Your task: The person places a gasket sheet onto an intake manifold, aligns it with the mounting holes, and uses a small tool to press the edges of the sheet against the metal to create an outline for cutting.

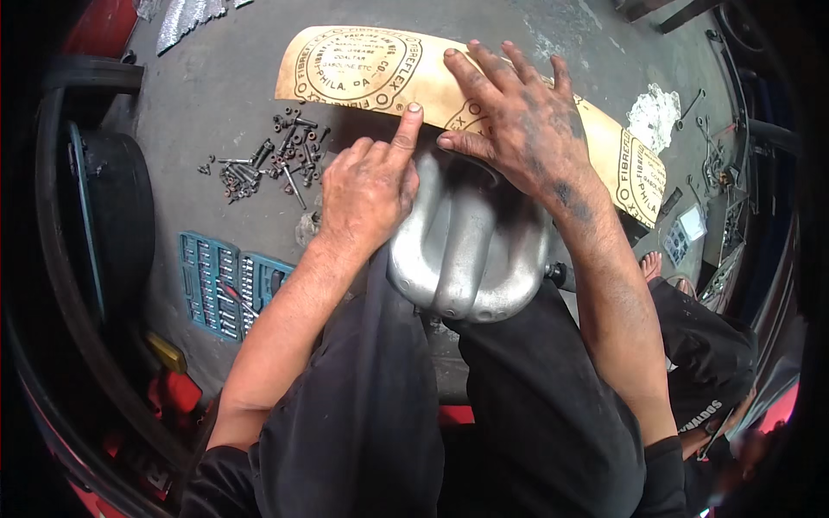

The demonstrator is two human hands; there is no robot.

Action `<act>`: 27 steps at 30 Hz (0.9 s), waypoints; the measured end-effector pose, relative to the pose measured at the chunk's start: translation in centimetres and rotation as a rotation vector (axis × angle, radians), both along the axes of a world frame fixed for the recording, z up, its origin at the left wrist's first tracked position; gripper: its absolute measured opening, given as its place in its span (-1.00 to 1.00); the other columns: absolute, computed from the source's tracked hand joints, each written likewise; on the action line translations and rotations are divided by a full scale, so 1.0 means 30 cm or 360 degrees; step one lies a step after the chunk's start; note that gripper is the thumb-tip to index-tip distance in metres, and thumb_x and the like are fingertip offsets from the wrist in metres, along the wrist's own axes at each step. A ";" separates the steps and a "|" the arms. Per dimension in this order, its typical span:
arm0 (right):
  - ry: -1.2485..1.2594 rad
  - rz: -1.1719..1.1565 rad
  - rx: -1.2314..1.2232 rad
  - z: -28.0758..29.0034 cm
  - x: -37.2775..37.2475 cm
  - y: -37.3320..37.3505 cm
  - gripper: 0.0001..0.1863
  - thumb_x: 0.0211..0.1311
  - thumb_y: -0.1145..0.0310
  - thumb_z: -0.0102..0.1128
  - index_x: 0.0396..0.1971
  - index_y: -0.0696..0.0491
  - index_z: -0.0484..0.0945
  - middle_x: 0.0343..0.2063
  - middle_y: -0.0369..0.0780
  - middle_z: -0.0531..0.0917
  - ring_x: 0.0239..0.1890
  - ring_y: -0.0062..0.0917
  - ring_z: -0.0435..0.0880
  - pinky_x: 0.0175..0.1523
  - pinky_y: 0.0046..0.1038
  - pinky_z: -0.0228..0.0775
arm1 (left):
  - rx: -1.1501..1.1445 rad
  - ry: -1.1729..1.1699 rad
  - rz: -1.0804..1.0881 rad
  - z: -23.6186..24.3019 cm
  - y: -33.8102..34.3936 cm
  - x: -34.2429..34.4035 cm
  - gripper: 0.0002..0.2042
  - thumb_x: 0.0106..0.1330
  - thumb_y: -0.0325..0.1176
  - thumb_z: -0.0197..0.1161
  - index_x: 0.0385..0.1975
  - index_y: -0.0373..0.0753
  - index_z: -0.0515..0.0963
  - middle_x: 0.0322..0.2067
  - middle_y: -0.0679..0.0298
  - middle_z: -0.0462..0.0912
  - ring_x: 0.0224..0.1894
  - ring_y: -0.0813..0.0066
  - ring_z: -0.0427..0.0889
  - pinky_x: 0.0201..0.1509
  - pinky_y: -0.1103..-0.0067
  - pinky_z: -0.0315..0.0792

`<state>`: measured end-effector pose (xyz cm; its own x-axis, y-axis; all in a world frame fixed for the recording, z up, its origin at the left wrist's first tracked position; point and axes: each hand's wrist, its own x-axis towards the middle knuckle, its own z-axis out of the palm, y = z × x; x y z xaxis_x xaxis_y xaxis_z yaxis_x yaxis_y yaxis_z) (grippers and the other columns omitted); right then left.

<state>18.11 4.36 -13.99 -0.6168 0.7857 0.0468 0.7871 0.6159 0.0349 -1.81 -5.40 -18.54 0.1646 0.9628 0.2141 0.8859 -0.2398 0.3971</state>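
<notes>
A long tan gasket-material sheet with printed circular stamps [345,69] stretches across the upper middle. My left hand [367,190] is at its near edge, index finger extended onto the edge, the other fingers curled and thumb hidden; I see nothing held in it. My right hand [527,129] lies palm down on the sheet, fingers spread, thumb at the near edge, with dark grime on its back. Below both hands a silver metal part with curved tubes [462,259] sits above my legs, its upper part partly hidden by my hands and a dark area under the sheet.
Scattered bolts and nuts [263,160] lie left on the grey floor [199,121], near a teal socket set [207,281]. At right are crumpled white material [652,116], loose tools [708,155] and another person's bare foot [652,266] and dark-clothed leg [708,345]. Black frames [65,78] border the left.
</notes>
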 end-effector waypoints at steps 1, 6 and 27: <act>-0.0013 0.0008 0.0003 -0.001 -0.003 -0.001 -0.09 0.19 -0.44 0.07 0.48 -0.31 0.22 0.42 -0.26 0.39 0.47 -0.21 0.32 0.52 0.28 -0.02 | -0.0030 0.0019 0.0020 0.004 -0.007 0.000 -0.24 0.17 -0.52 0.35 0.46 -0.14 0.30 -0.48 0.26 0.58 -0.39 0.28 0.61 -0.25 0.36 0.58; -0.0013 0.0014 0.0002 0.001 -0.006 -0.003 -0.14 0.26 -0.39 0.09 0.48 -0.30 0.22 0.42 -0.25 0.39 0.47 -0.21 0.33 0.52 0.26 -0.02 | 0.0031 0.0009 0.0005 -0.008 0.005 0.002 -0.26 0.19 -0.50 0.35 0.45 -0.14 0.32 -0.48 0.26 0.60 -0.40 0.29 0.61 -0.24 0.36 0.58; 0.0051 0.0322 -0.0466 0.420 0.139 0.029 -0.78 0.37 0.29 0.29 -0.46 0.07 0.67 -0.61 -0.28 0.63 -0.55 -0.53 0.60 -0.41 -0.45 0.54 | -0.0164 -0.0738 0.0227 0.026 0.075 0.007 -0.70 0.38 -0.43 0.39 0.10 -0.21 0.69 -0.06 0.23 0.79 0.01 0.55 0.71 0.14 0.57 0.55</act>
